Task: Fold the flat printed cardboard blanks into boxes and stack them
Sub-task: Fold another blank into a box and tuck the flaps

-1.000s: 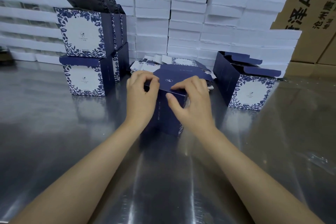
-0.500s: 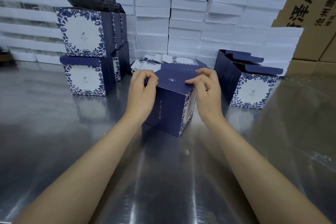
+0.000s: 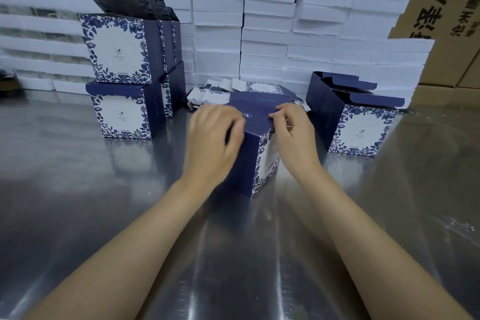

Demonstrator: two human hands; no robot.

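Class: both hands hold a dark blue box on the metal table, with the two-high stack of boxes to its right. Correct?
No. The head view shows the stack left of the box; the left hand and right hand do hold it.

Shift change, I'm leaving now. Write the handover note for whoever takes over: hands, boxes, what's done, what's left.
Left hand: grips the centre box at its top left edge, blurred.
Right hand: pinches the box's top right edge.
Centre box stands on the steel table, top flap folded over.
Done: stacked boxes at left; open-topped boxes at right.
Left: finish and stack this box, then fold the flat blanks behind it.
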